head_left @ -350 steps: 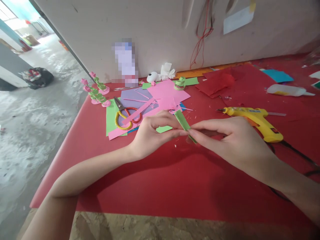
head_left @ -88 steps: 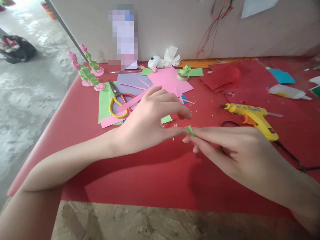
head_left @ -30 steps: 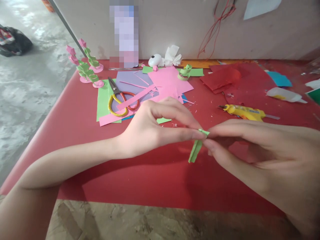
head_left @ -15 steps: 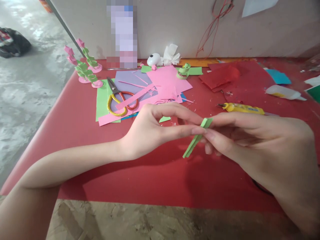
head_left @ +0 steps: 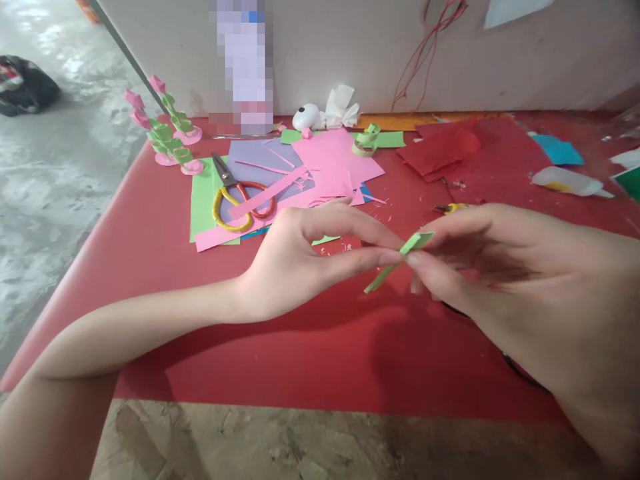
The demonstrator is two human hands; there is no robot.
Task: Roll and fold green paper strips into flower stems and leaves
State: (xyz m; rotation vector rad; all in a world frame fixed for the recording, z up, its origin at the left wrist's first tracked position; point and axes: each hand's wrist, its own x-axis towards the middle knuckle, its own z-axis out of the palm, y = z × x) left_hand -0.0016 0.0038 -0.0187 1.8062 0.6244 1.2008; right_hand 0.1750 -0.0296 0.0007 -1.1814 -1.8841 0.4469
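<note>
A narrow folded green paper strip [head_left: 400, 257] is pinched between the fingertips of both hands above the red table [head_left: 280, 353]. My left hand [head_left: 305, 257] grips it from the left with thumb and forefinger. My right hand [head_left: 500, 267] holds its upper end from the right. The strip's free lower end slants down to the left, off the table. Behind my right hand only the tip of the yellow glue gun [head_left: 450, 208] shows.
Scissors [head_left: 235, 197] lie on pink, green and purple paper sheets [head_left: 330, 163] behind my hands. Paper flower stems [head_left: 167, 133] stand at the far left corner. Red paper [head_left: 440, 150], a white glue bottle [head_left: 567, 181] and a curled green strip [head_left: 367, 139] lie near the wall.
Over the last second the strip has been turned so its free end lies flatter. My right hand has risen and now covers most of the glue gun.
</note>
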